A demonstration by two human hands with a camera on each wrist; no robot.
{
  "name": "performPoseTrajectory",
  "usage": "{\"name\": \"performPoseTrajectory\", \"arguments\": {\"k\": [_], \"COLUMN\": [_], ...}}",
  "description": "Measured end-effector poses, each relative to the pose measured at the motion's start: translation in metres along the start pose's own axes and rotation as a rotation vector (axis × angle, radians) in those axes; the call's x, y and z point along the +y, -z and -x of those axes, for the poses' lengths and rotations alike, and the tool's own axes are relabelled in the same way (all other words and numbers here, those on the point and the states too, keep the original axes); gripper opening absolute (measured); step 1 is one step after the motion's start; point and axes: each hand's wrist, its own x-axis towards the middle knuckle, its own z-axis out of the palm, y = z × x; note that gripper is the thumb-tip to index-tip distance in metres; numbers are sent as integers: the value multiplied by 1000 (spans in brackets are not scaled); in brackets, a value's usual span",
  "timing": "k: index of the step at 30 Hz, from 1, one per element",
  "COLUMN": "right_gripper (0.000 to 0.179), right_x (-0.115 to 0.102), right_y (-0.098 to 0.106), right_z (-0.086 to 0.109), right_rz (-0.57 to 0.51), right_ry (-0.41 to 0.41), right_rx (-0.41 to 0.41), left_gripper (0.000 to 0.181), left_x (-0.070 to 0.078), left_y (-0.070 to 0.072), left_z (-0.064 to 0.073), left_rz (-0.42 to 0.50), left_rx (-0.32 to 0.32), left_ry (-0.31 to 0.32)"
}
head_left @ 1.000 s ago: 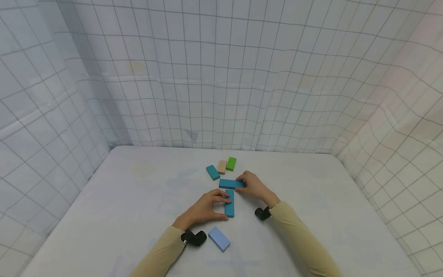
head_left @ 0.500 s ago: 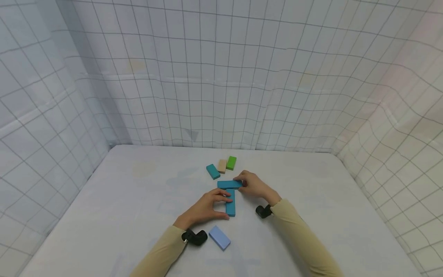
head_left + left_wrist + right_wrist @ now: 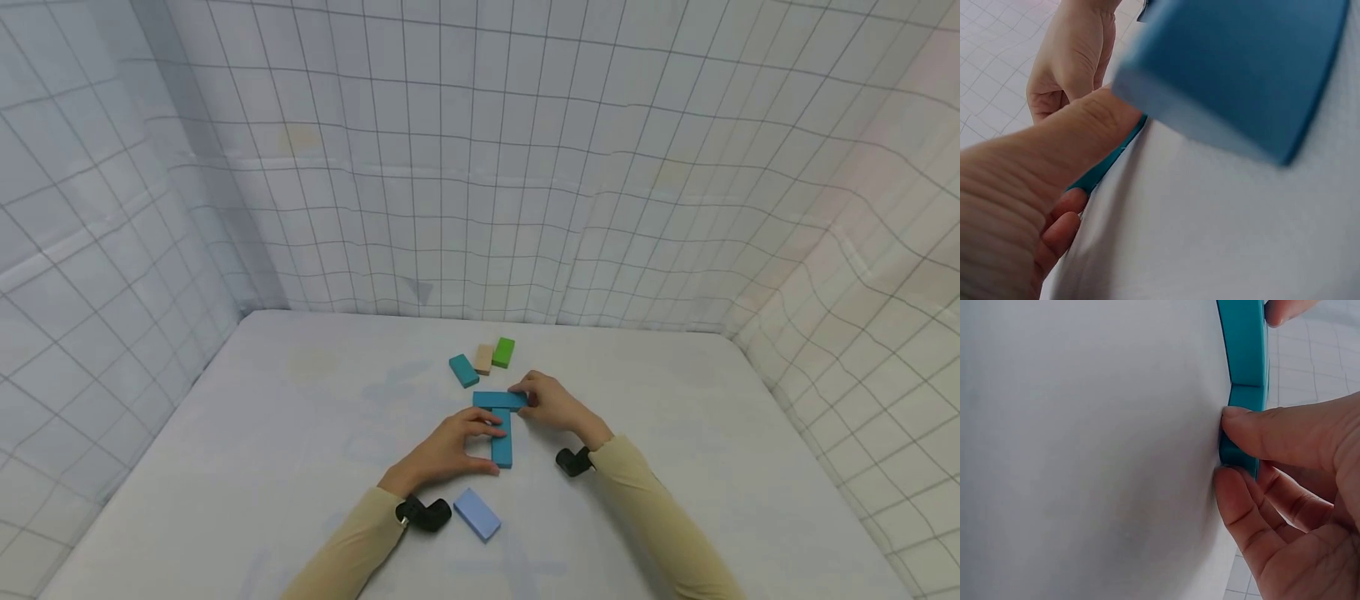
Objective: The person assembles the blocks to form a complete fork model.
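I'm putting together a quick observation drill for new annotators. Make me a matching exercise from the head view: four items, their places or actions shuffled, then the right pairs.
Items
1. Green block
2. Light blue block
3. Right hand
4. Beige block

Places or actions
A. Gripping the right end of the crosswise blue block
B. In the middle of the three small far blocks
C. Rightmost of the three small far blocks
D. The nearest block in the head view

Right pairs
1-C, 2-D, 3-A, 4-B

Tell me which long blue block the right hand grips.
The crosswise blue block: the right hand grips its right end. The lengthwise blue block has the left hand on it instead.
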Motion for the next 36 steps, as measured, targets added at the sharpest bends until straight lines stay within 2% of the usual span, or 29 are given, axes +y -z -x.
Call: {"name": "performPoseTrajectory", "arguments": {"k": [9, 19, 23, 29, 33, 36], "right_gripper": [34, 34, 34, 33, 34, 35], "right_x": [-5, -5, -4, -4, -4, -4], "right_y": [2, 3, 3, 4, 4, 3], "right_z": [-2, -6, -5, -1, 2, 3], "right_rz": [18, 15, 11, -3, -11, -10], "right_ry": [-27, -21, -20, -30, -33, -30], "right_rx": [-9, -10, -20, -25, -31, -34], "left_gripper": [51, 50, 44, 24, 22, 22], "left_x": [1, 2, 4, 9, 12, 11], "left_y": [3, 9, 8, 5, 2, 1], "left_z": [-2, -4, -5, -10, -13, -13], "left_rz": [-17, -27, -23, -114, -168, -159], "left_rx": [-3, 5, 17, 56, 72, 84], "left_ry": [43, 26, 32, 80, 119, 123]}}
